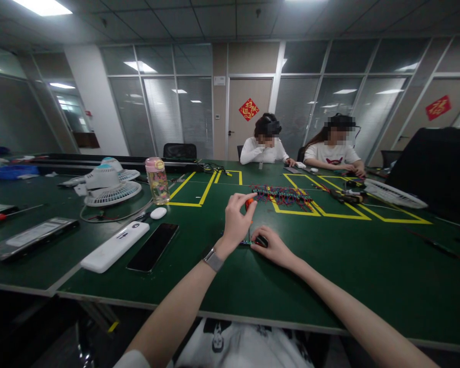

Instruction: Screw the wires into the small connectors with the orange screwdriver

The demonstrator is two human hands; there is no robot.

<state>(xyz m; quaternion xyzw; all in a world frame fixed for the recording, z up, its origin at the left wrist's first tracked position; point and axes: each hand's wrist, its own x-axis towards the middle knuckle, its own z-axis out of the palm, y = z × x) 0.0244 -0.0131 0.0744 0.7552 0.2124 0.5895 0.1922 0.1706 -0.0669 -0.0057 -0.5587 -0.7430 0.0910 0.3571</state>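
My left hand (pixel 237 220), with a watch on its wrist, is closed on the handle of a red-and-black screwdriver (pixel 250 204). The thin shaft points down to a small circuit board (pixel 246 243) on the green table. Fingers of my right hand (pixel 274 249) are closed around a dark part (pixel 261 239) at the board's right end. Whether that part is fixed to the board I cannot tell. Beyond my hands lies a row of small circuit boards with tangled red and blue wires (pixel 281 197).
Left of my hands lie a black phone (pixel 153 248), a white power bank (pixel 115 246) and a white oval case (pixel 158 213). A pink-lidded bottle (pixel 158 181) and white fans (pixel 113 186) stand behind. Yellow tape (pixel 343 217) marks the table (pixel 329 276). Two people sit opposite.
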